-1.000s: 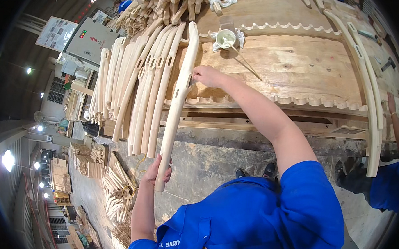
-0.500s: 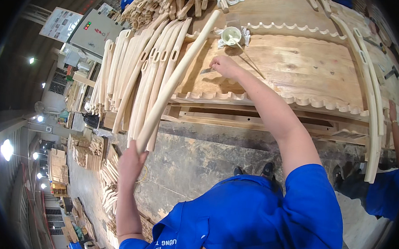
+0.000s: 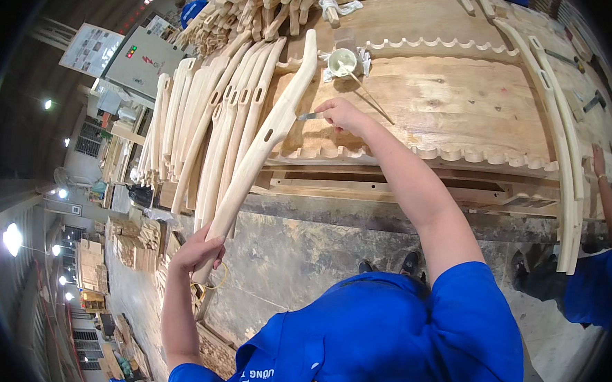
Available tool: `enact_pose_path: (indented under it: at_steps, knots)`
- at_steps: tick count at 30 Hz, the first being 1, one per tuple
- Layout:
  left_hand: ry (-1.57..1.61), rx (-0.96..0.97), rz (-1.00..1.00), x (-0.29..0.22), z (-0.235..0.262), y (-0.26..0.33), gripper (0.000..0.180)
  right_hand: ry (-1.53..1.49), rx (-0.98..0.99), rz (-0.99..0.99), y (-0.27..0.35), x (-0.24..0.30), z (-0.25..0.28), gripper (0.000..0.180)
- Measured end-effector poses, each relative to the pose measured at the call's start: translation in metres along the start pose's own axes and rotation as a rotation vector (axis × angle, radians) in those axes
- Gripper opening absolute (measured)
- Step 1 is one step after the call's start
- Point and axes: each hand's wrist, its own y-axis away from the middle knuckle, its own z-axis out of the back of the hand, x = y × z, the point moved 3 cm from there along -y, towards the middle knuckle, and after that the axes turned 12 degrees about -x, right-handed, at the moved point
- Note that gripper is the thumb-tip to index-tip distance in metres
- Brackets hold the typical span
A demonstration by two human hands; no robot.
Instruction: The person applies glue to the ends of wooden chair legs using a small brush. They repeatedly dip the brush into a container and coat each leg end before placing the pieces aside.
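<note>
My left hand (image 3: 196, 249) is wrapped round the lower end of a long, curved wooden chair leg or post (image 3: 246, 168), pale, with an oblong slot midway. The piece slants up and away over the bench edge. Closed in a pinch, my right hand (image 3: 343, 115) holds a small putty knife (image 3: 310, 116), whose blade meets the right edge of the wood above the slot. Beyond that hand stands a small pot (image 3: 342, 61) with pale paste inside. A thin stick (image 3: 373, 100) leans out of it towards the bench.
Several similar slotted pieces (image 3: 216, 127) lean in a row at left. Scalloped wooden rails (image 3: 438, 46) cross the bench top (image 3: 456, 95). Two long curved parts (image 3: 561, 135) lie at right, near a hammer (image 3: 593, 102). Another person's blue clothing (image 3: 592, 285) shows at far right.
The wooden piece has turned in my left hand, so its slotted face now shows, and has shifted lower. The putty knife now touches its edge; before, it was held apart over the bench.
</note>
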Motion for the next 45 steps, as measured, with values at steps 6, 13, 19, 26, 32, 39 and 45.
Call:
enact_pose_path:
  at_steps: [6, 13, 19, 26, 32, 39, 45]
  knots:
    - [0.117, 0.148, 0.017, 0.008, 0.004, -0.012, 0.06, -0.062, 0.054, -0.02, 0.002, 0.006, -0.009, 0.031]
    - [0.195, 0.214, 0.092, 0.017, -0.002, -0.013, 0.07, -0.008, 0.032, 0.171, 0.019, 0.006, -0.032, 0.025]
    - [0.195, 0.225, 0.096, 0.011, -0.001, -0.017, 0.073, 0.097, 0.025, 0.234, 0.003, 0.019, -0.013, 0.025]
    - [0.196, 0.237, 0.082, 0.011, 0.002, -0.019, 0.073, 0.15, 0.063, 0.238, -0.006, 0.02, -0.009, 0.025]
    - [0.232, 0.235, 0.099, 0.017, 0.002, -0.017, 0.069, 0.254, 0.041, 0.323, 0.001, 0.017, -0.024, 0.026]
    - [-0.04, -0.026, 0.035, 0.005, 0.013, -0.012, 0.054, 0.207, 0.066, 0.259, 0.013, 0.015, -0.011, 0.027]
    - [-1.315, -0.723, -0.326, -0.031, -0.016, 0.002, 0.054, 0.191, -0.15, 0.276, 0.021, 0.031, 0.054, 0.03]
